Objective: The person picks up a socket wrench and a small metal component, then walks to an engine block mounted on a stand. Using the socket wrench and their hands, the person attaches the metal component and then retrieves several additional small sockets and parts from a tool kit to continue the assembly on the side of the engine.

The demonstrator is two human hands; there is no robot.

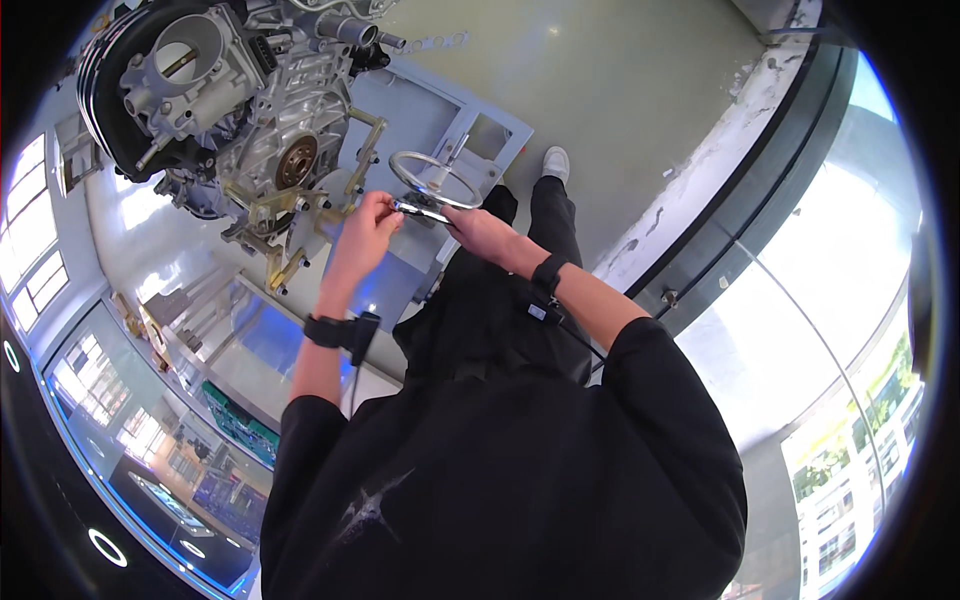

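Both my hands meet in front of me over a slim silver-and-black tool (424, 212) that looks like a ratchet wrench. My left hand (374, 225) pinches its left end between thumb and fingers; a small bluish piece shows at the fingertips, too small to name. My right hand (482, 236) is closed round its other end, hiding that part. Just beyond the tool is a round metal handwheel (470, 186); whether my right hand touches it I cannot tell. A bare engine (255, 130) on brass-coloured mounting arms (368, 150) stands to the left.
A grey-blue stand frame (505, 125) reaches across the floor below the engine. On the right runs a dark-framed glass wall (800, 260). At lower left, a glass display case (110, 350) contains a green circuit board (238, 420). My shoe (556, 163) is on the floor ahead.
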